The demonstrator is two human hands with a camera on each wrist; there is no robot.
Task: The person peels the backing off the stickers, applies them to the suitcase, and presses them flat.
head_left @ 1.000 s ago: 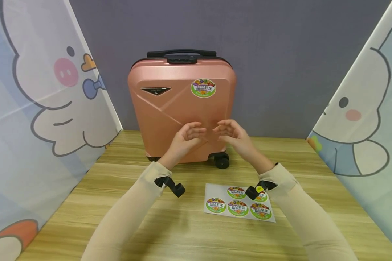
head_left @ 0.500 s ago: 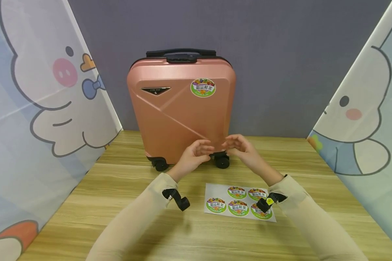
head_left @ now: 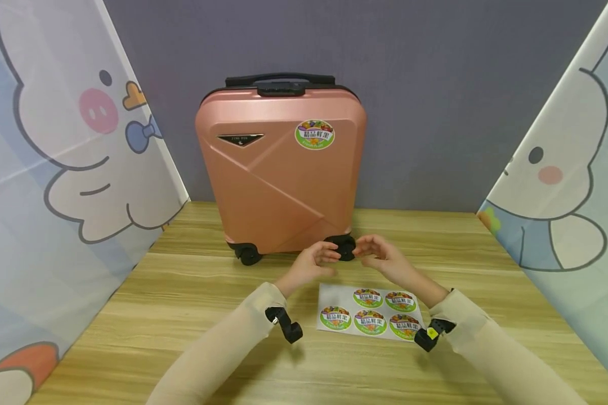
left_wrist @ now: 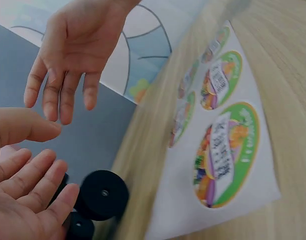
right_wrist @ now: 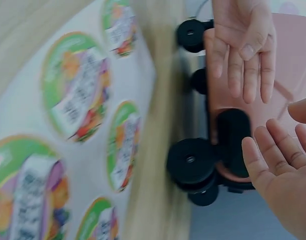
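A pink hard-shell suitcase (head_left: 284,180) stands upright at the back of the table, with one oval fruit sticker (head_left: 314,135) on its upper right front. My left hand (head_left: 310,266) hovers before its lower front, fingers loosely bent and holding nothing. Facing it across a small gap, my right hand (head_left: 385,260) is also bare, near the right front wheel (head_left: 345,247). Just below the hands lies a white sticker sheet (head_left: 334,293) bearing several round fruit stickers; its top left spot is blank. In the left wrist view, both palms show with relaxed fingers above the sheet (left_wrist: 262,165).
The wooden table (head_left: 147,315) spreads under everything. A grey wall (head_left: 425,112) rises behind the suitcase. Cartoon-print panels flank both sides, the left panel (head_left: 81,185) and the right panel (head_left: 562,197). A black wrist camera (head_left: 292,332) hangs below the left sleeve.
Both hands have drawn back from the suitcase front, down and slightly right towards the sticker sheet, uncovering the suitcase's lower front and left wheel. The suitcase and sheet stay in place.
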